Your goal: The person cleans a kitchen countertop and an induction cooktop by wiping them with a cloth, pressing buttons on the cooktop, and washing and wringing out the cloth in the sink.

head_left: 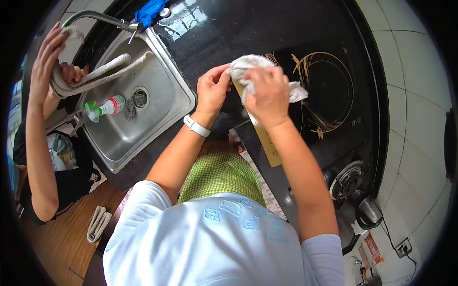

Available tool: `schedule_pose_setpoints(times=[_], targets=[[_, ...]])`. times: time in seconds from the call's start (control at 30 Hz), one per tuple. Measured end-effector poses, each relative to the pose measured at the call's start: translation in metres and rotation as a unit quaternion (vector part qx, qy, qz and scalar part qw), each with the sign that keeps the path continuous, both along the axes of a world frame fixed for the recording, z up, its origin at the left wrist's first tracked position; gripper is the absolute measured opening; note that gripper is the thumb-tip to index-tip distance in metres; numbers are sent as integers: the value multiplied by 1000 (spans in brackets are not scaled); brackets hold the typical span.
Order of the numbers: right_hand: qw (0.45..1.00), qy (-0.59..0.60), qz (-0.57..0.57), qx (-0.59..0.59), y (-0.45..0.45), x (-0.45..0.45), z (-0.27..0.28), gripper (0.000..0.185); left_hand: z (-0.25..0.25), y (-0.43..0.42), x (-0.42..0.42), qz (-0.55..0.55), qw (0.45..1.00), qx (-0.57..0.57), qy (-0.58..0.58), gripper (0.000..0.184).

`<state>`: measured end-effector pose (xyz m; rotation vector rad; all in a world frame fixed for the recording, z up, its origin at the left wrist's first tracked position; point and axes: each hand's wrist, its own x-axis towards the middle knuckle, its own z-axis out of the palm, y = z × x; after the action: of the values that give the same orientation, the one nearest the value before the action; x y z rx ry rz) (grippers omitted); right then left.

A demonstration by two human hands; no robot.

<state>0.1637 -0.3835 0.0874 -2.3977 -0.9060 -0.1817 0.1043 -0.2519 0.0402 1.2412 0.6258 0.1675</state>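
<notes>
My right hand [267, 95] is closed on a crumpled white cloth [298, 92] and presses it onto the upper end of a gold control strip [264, 138]. That strip runs along the near side of a black cooktop [329, 90] with a gold ring pattern. My left hand [213, 90] is closed at the strip's far-left corner, fingertips against the cloth's edge. Whether it grips the cloth or the cooktop's corner is hidden. A white band [196, 126] circles my left wrist.
Left of me is a steel sink [164, 107] holding a spray bottle [112, 105] and scouring pads [130, 109]. Another person's hands [47, 57] hold a long grey cloth [102, 78] under the faucet [102, 16]. A gas burner [348, 181] and kettle [369, 213] stand at right.
</notes>
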Motion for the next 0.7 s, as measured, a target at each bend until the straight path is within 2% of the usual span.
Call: schedule_pose_setpoints(times=[0.03,0.1,0.17,0.23,0.3,0.33,0.43,0.5,0.57,0.63,0.67,0.7], targets=[[999,3,6,-45,-9,6,3,32,4,0,-1,-17,999,28,10,20],[991,-44,-109,-62,-24,32,-2,29,8,-1,0,-25,999,37,27,22],[985,-4,-159,-69,-28,33,1,27,7,-3,1,-10,999,28,25,20],[996,-10,-85,-25,-12,15,-6,24,3,-5,0,-7,1000,14,25,19],[999,42,-4,22,19,-19,0,31,-8,-7,-2,41,998,-55,-7,18],[998,60,-2,35,23,-22,-2,32,2,-8,-2,67,996,-61,25,18],[997,49,21,54,7,-11,-2,33,1,-15,-17,36,996,-58,55,18],[999,-2,-51,16,-32,4,-13,34,17,-18,-22,86,996,-32,15,21],[978,-5,-210,-20,-75,15,-11,36,20,-17,-24,113,987,115,-2,23],[958,-56,-276,-46,-122,27,-17,35,20,-19,-25,101,985,137,10,24],[942,-69,-323,-68,-141,32,-19,33,19,-20,-22,64,975,213,-23,24],[917,-34,-391,-63,-150,36,-15,31,21,-22,-17,27,955,289,-58,24]])
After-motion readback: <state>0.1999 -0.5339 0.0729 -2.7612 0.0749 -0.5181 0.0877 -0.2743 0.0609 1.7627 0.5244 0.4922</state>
